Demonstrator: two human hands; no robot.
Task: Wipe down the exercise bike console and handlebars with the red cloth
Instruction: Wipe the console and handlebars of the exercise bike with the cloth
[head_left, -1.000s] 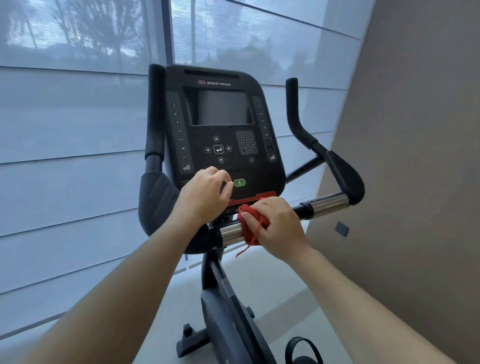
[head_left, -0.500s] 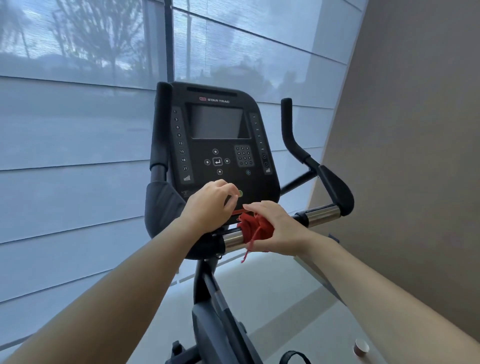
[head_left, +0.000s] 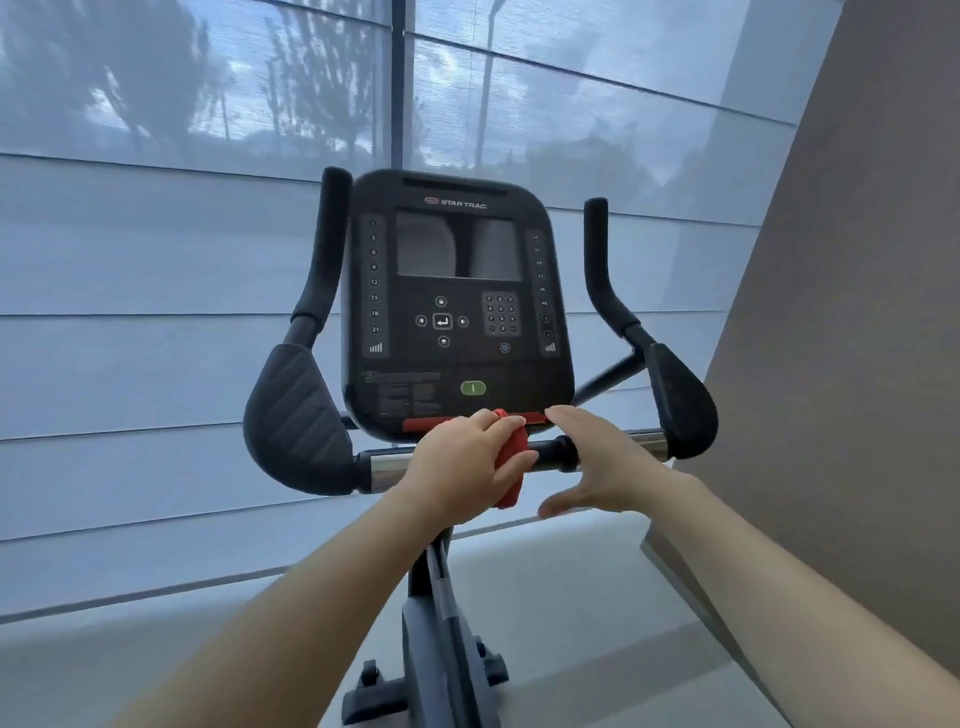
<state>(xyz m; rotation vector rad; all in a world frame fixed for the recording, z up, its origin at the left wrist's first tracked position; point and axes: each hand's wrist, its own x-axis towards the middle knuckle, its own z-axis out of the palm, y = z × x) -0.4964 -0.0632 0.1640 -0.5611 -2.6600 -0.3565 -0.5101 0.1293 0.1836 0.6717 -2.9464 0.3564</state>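
left hand: we see the left hand (head_left: 457, 465) on the middle of the handlebar crossbar (head_left: 387, 466), with its fingers and thumb curled round the red cloth (head_left: 511, 441), pinning it to the bar.
red cloth: bunched under the left fingertips and draped over the bar. One end pokes up past the fingertips and the other hangs below the thumb.
right hand: the right hand (head_left: 602, 462) is just right of the cloth, fingers straight and spread, grasping nothing. We cannot tell if the palm touches the bar.
black collar: the black collar (head_left: 563, 453) on the bar sits between the left thumb tip and the right palm.
console: the console (head_left: 457, 312) stands directly above both sets of fingertips, with a dark screen and a Star Trac logo on top.
red strip: the red strip (head_left: 431, 423) runs along the console's bottom edge, just above the left knuckles. The right index fingertip is near its right end.
green button: the green button (head_left: 473, 387) is above the left fingertips, apart from them.
elbow pads: the left elbow pad (head_left: 296, 415) is well left of the left hand. The right elbow pad (head_left: 680, 400) is beyond the right fingers.
upright grips: the left upright grip (head_left: 324, 244) and right upright grip (head_left: 597, 249) are high above the fingers, untouched.
background: a window blind (head_left: 156, 364) hangs behind the bike, and a brown wall (head_left: 857, 312) is right of the right arm.
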